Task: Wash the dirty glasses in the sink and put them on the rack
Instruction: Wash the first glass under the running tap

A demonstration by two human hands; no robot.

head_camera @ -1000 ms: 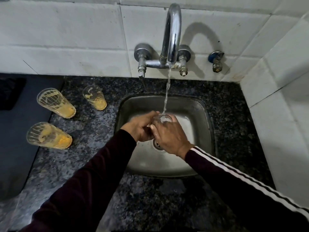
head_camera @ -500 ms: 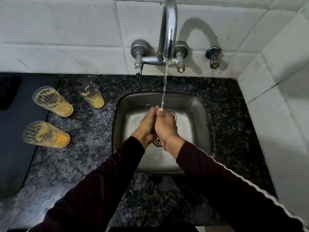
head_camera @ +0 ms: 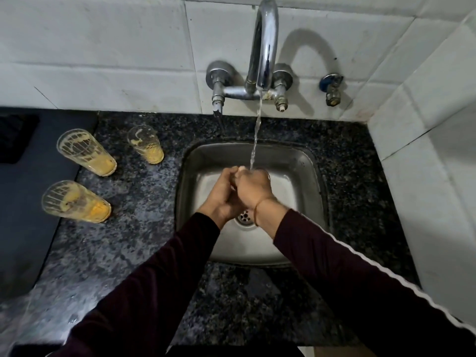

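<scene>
Two dark sleeves enter from the near edge, the right one trimmed with a white stripe, and converge over the steel sink. The left hand and the right hand are pressed together above the drain, fingers curled inward. A glass between them is almost wholly hidden; only a faint glint shows at the seam of the palms, so whether either hand grasps it cannot be told. A thin band circles the right wrist. A stream of water falls onto the knuckles of the right hand.

Left of the sink, on the speckled dark worktop, stand three dirty glasses, each with yellow residue at the base and streaks on the wall: the nearest glass, a middle glass beyond it, and a smaller far glass closest to the sink. They stand apart from one another. A dark mat borders the worktop on the left.

Beyond, a chrome tap is mounted on the white tiled wall, with a small blue-handled valve to its right.
</scene>
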